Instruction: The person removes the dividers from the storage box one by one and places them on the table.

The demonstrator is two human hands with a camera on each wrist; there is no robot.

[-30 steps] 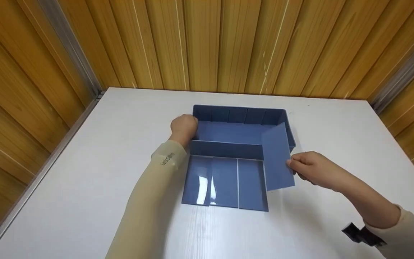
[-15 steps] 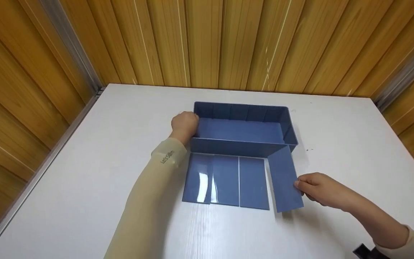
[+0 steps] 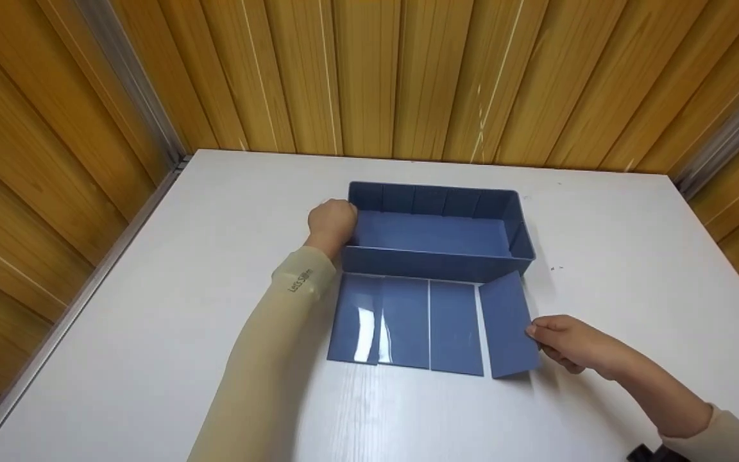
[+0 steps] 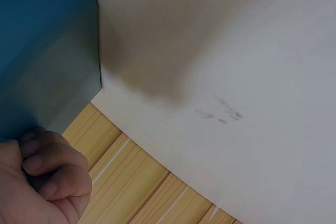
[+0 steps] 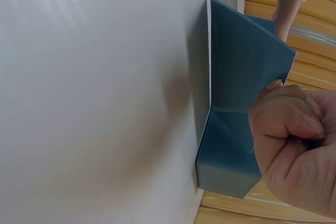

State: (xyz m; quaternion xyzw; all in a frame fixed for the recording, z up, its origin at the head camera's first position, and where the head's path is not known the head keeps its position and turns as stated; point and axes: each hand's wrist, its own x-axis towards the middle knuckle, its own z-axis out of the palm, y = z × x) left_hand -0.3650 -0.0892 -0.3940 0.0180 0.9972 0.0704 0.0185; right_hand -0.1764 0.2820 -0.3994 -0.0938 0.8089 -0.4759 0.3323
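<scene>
A blue rectangular bin (image 3: 433, 262) stands on the white table. My left hand (image 3: 332, 224) grips its left end wall; in the left wrist view curled fingers (image 4: 58, 166) lie against the bin's side (image 4: 58, 93). In front of the bin, my right hand (image 3: 575, 343) pinches the right edge of a thin blue panel (image 3: 507, 327). That panel slants, its left long edge low by the table and its right edge raised, as the right wrist view also shows. Left of it lie three similar flat panels, one glossy (image 3: 350, 327), another in the middle (image 3: 403, 314), and the rightmost (image 3: 456, 327).
Yellow wood-look panelling (image 3: 408, 77) rises behind the white table (image 3: 119, 308) and at both sides. A metal frame rail (image 3: 132, 83) runs up the back left corner. Dark marks (image 4: 226, 114) show on the tabletop in the left wrist view.
My right hand has brought the panel from over the bin's front right corner toward me, down beside the other panels, and tipped it lower. My left hand stays on the bin.
</scene>
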